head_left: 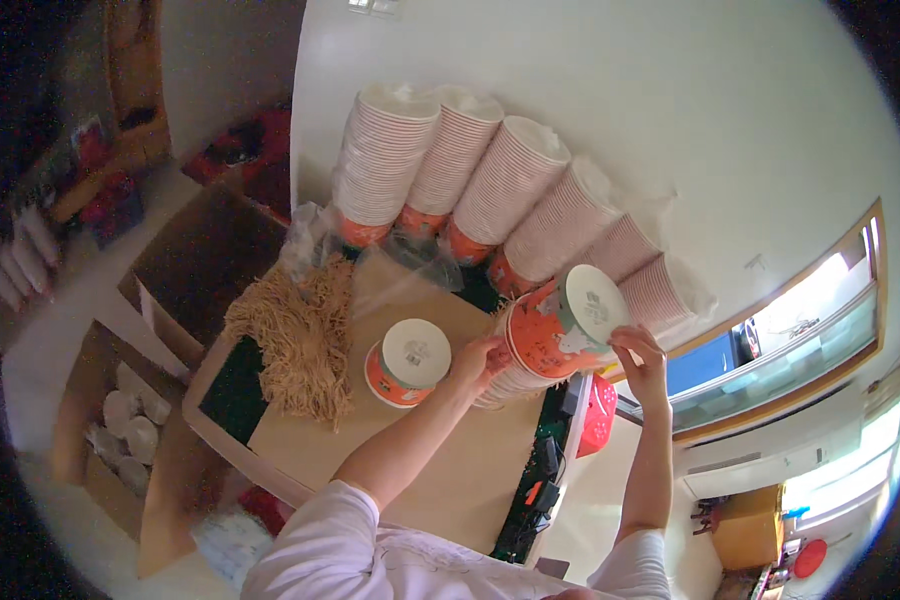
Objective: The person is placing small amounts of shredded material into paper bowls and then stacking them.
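An orange paper tub (543, 337) with a green band and a white base is tilted on its side above the right part of the table. My left hand (478, 366) grips it at the rim end, beside the pale stacked rims of further tubs (515, 388). At the white base, the fingers of my right hand (638, 358) are bent against the edge. A similar tub (415, 362) stands upside down on the brown board, left of my left forearm. A heap of tan shredded paper (295, 340) lies farther left.
Several tall stacks of tubs in clear plastic (510, 185) line the wall behind the table. Crumpled plastic (315, 240) lies beside the shredded paper. Open cardboard boxes (120, 420) stand on the floor at left. Small black devices with cables (545, 480) lie along the right table edge.
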A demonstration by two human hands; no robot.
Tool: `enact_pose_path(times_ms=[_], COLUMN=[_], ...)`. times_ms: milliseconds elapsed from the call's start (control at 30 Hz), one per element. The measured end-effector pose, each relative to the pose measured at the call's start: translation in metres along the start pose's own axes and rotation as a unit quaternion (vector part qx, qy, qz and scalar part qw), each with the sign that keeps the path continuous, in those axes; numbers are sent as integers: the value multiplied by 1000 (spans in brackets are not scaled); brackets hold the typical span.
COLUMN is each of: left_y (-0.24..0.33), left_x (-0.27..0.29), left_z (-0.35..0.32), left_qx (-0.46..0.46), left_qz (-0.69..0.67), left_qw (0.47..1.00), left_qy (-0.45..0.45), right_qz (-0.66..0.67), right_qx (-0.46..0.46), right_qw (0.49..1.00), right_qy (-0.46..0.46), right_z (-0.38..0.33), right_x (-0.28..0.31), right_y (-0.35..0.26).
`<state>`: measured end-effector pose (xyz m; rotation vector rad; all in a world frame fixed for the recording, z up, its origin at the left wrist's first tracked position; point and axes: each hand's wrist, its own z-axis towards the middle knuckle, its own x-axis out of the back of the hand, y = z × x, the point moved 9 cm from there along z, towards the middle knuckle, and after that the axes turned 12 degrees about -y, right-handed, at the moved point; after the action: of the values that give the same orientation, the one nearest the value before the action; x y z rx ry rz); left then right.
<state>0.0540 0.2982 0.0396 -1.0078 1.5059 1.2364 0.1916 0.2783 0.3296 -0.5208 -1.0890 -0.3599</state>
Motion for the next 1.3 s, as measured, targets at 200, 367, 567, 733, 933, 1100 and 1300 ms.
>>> enact_pose_path(times_ms=[200,367,567,733,933,1100,1300], left_y=[7,1,-9,-27,-74,-106,-137], left_x=[4,9,13,7,-4,-9,-54], left_z=[-5,-11,-25,-28,-29,-21,-34], left_qx=[0,18,32,65,151,210,282], left_qz=[12,35,129,197,259,238,204], left_qw=[999,997,989,977,947,944,937], left_qy=[30,70,71,41,114,88,34], right_qz=[81,78,75,119,104,105,66], right_qx=[-39,-29,-16,-53,-22,-21,5], right_qw=[996,997,997,991,994,993,995], right_qy=[12,10,26,38,23,50,76], right_z=[-4,-7,-16,-18,-17,-21,-29], right_x=[-7,-8,-10,-9,-7,-12,-2], right_y=[11,13,15,18,20,23,23])
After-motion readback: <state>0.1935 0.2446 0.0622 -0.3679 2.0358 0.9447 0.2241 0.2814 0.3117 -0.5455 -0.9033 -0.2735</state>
